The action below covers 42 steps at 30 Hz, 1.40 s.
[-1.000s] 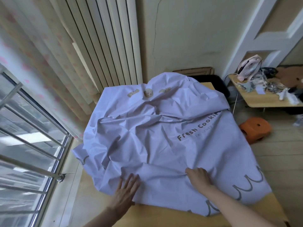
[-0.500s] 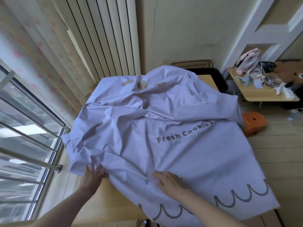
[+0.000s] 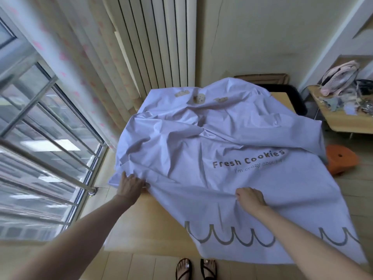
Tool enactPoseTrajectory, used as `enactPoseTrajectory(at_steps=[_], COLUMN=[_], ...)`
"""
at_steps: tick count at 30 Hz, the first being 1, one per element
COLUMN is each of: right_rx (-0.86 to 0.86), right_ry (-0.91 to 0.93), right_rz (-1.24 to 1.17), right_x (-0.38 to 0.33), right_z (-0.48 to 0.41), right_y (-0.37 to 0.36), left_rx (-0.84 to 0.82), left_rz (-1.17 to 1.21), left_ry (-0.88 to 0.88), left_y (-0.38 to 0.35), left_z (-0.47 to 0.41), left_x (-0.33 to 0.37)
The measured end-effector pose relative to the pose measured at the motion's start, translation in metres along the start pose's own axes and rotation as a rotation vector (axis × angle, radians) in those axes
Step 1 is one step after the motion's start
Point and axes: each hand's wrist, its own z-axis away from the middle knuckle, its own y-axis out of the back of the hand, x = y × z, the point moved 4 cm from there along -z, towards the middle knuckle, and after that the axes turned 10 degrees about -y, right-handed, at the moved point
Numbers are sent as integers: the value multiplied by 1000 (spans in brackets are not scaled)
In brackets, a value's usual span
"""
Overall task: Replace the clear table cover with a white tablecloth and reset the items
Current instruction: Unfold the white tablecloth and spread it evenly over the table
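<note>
Cloth lies rumpled across table; near-left corner of the top is bare. Left hand sits at the cloth's left edge, fingertips hidden in a fold, so I cannot tell the grip. Right hand has its fingers curled together, pinching cloth mid-front.

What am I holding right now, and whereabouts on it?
The white tablecloth. The left hand grips its bunched edge by the window; the right hand pinches a fold above the scalloped border.

Barred window left; vertical blinds; cluttered side table; orange stool.
</note>
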Motion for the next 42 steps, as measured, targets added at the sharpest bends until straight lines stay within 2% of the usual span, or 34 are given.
enactPoseTrajectory(at_steps=[3,5,9,13,15,17,19,21,22,25,27,29,31,32,34,36,39,41,42], right_rx=[84,55,84,247,189,48,-65,-169,-227,-310,-321,-349,-364,-355,-308,-185,-45,-11,59], right_ry=[68,160,229,225,219,219,226,234,246,270,267,253,255,252,207,163,169,232,314], right_rz=[-189,-318,-380,-421,-521,-728,-969,-1191,-1267,-1351,-1348,-1332,-1337,-1340,-1327,-1219,-938,-726,-616], right_x=[-41,-87,-162,-174,-168,-157,-146,-136,-134,-128,-125,-122,-119,-116,-111,-106,-110,-124,-134], right_z=[22,44,47,22,6,-10,-18,-20,-20,-22,-25,-25,-22,-22,-22,-26,-22,-13,-4], right_y=[15,22,36,65,76,85,98,112,118,132,135,133,131,129,127,124,121,112,112], left_rx=[124,252,542,615,666,708,660,491,366,-85,-248,-251,-103,-10,133,287,448,397,361], left_rz=[111,156,190,255,378,575,788,1012,1139,1603,1969,2240,2415,2456,2442,2310,1889,1594,1468], left_ry=[82,110,108,209,314,510,824,1054,1060,879,827,819,882,970,1190,1330,1287,1227,1198], left_y=[15,31,69,68,57,44,33,11,2,-1,13,26,35,38,43,43,42,44,44], left_z=[-1,-3,-15,-11,2,18,34,38,35,16,1,-19,-36,-41,-40,-32,-15,2,11], left_x=[-5,-7,2,6,8,11,15,22,27,60,87,104,106,104,100,95,87,86,86])
